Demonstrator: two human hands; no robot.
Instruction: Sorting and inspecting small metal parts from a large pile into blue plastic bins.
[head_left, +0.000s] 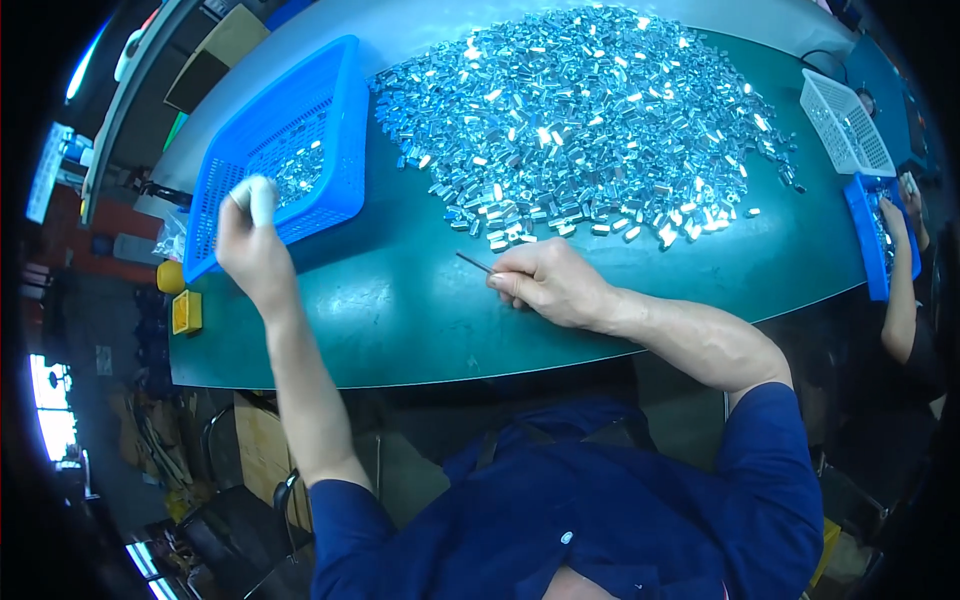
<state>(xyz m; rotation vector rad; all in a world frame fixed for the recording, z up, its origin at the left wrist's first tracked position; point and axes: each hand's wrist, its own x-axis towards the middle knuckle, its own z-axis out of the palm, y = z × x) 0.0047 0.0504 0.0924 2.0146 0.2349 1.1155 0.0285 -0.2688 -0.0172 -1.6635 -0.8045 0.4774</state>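
My right hand [550, 284] pinches a thin dark rod [473, 262] that points to the left, just above the green table mat. Beyond it spreads a large heap of small shiny metal pieces [590, 120], the nearest ones lying close to my knuckles. My left hand [255, 245] is raised at the near rim of a blue plastic basket [345, 140], with white coverings on its fingertips. Its fingers are smeared, so whether they grip anything does not show. More of the metal pieces [302, 172] lie inside the basket.
A small yellow box [187, 313] stands at the table's left edge beside a round yellow thing [170, 276]. On the right are a white basket [848, 125] and a smaller blue basket [872, 240], where another person's hands [895, 215] are at work. A cardboard box [218, 55] is at the far left.
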